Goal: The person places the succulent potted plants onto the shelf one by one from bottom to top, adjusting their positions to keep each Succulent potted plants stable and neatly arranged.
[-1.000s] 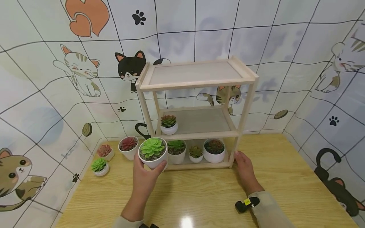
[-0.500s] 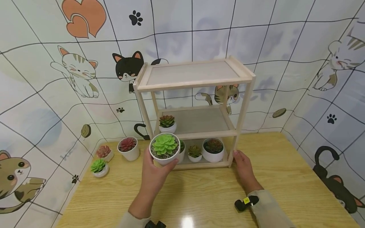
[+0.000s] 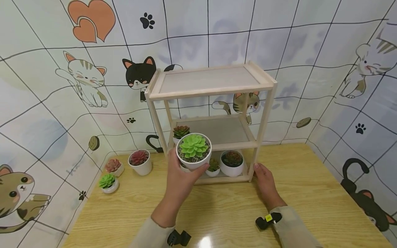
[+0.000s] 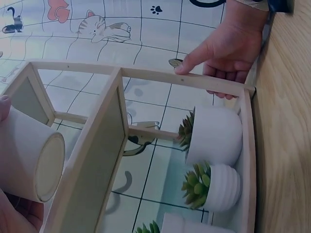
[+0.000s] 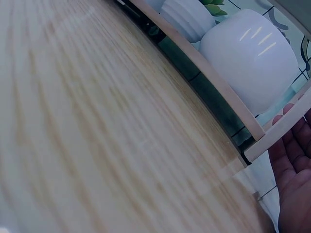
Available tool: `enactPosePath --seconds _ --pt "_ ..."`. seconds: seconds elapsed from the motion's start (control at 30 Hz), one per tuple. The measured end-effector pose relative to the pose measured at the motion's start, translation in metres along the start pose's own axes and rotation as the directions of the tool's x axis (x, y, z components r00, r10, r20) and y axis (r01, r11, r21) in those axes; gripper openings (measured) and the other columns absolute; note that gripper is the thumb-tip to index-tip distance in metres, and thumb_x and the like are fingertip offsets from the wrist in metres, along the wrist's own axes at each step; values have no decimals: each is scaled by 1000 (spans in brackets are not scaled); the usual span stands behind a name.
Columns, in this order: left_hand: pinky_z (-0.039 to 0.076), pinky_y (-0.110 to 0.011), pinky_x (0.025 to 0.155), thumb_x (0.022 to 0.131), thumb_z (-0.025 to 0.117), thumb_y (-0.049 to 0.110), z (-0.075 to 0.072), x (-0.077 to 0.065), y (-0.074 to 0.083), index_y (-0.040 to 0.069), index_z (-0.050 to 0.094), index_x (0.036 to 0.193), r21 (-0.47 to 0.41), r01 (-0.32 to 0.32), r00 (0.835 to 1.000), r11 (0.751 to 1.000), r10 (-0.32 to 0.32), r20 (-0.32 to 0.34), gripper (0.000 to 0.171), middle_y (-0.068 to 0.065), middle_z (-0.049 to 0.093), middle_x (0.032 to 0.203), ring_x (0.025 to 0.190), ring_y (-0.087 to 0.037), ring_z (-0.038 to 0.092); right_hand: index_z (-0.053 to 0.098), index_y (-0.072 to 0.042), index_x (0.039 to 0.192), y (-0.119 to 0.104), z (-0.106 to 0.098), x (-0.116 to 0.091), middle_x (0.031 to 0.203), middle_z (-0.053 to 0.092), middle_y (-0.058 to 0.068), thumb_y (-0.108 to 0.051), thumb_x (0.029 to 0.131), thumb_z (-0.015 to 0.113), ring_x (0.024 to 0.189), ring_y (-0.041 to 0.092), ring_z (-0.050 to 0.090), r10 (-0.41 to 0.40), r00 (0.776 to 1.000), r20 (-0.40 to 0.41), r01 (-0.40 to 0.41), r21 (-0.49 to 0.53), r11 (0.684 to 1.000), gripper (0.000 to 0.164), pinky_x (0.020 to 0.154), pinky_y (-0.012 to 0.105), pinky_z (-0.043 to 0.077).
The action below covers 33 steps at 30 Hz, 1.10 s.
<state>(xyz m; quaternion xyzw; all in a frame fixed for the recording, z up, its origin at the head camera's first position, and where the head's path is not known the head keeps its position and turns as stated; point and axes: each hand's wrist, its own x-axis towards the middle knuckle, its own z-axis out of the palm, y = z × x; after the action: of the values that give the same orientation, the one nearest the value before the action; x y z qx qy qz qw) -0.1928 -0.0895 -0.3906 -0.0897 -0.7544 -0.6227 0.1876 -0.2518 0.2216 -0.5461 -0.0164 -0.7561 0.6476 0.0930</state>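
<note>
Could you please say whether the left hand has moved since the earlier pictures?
Yes: in the head view, the left hand has moved right and up relative to the wooden shelf.

Head: from above, facing forward and down; whole shelf (image 3: pixel 207 81) mid-frame.
Left wrist: close, turned sideways, table (image 4: pixel 286 121) along the right edge.
Right wrist: low over the table, tilted; seemingly the shelf's front corner at right.
Both wrists: big white pot (image 4: pixel 218 136), right of centre, then upper right.

Bright, even head view, glare on tabletop (image 3: pixel 223 213), bluish wrist views — light streaks on white pot (image 5: pixel 248 60)
</note>
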Motion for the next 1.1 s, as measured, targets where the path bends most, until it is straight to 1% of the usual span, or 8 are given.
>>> enactPosePath --seconds 0.17,0.23,0.33,0.5,0.6,0.8,0.93,1.1 --pt "37 -54 117 72 97 25 7 2 3 27 42 153 -15 -8 1000 1000 8 -2 98 1 49 143 136 -19 46 54 8 139 3 0 0 135 62 20 -44 113 36 109 -10 57 19 1000 16 -18 -21 1000 61 96 8 42" --pt "37 -54 117 72 97 25 9 2 5 27 41 153 -16 1 1000 1000 -1 -3 99 1 48 144 137 -19 46 54 6 140 3 0 0 137 61 21 -45 113 36 110 -10 58 26 999 19 -25 -24 999 61 96 8 42" --pt "37 -54 117 72 97 28 11 4 7 26 41 154 -10 -2 1000 1000 2 -8 99 1 48 146 138 -20 46 56 7 138 3 1 1 132 64 18 -44 113 37 108 -7 59 20 1000 13 -20 -16 1000 60 95 9 43" --pt "38 -53 116 72 97 31 15 8 9 22 43 152 22 -48 999 999 48 -16 97 1 50 145 136 -19 47 56 9 133 2 2 1 118 68 1 -43 113 40 106 -4 61 9 1000 9 -9 11 1000 58 94 10 45" --pt "37 -54 117 72 97 31 19 10 9 21 43 152 33 -68 997 997 68 -19 97 0 50 144 136 -19 47 56 11 132 1 1 1 113 67 -5 -42 113 40 105 -4 62 5 1000 14 -5 25 1000 58 94 11 45" --pt "38 -53 116 72 97 34 26 15 9 22 43 151 55 -55 998 997 56 -26 97 0 49 144 135 -19 48 55 11 135 2 0 2 118 68 1 -40 113 40 104 -5 62 1 1000 5 -2 32 999 58 93 10 45" --pt "39 -53 116 73 96 39 29 17 9 21 40 153 70 -42 999 997 44 -19 99 -1 46 146 136 -20 47 55 11 133 2 0 2 114 69 -3 -40 113 40 103 -5 62 2 1000 -1 -2 36 999 57 92 10 46" --pt "41 -53 116 75 94 39 32 19 12 19 34 153 33 7 1000 999 -7 -17 102 -3 44 149 138 -22 47 55 9 137 3 0 2 120 68 -1 -43 113 39 106 -5 61 17 1000 13 -17 25 1000 59 94 10 44"
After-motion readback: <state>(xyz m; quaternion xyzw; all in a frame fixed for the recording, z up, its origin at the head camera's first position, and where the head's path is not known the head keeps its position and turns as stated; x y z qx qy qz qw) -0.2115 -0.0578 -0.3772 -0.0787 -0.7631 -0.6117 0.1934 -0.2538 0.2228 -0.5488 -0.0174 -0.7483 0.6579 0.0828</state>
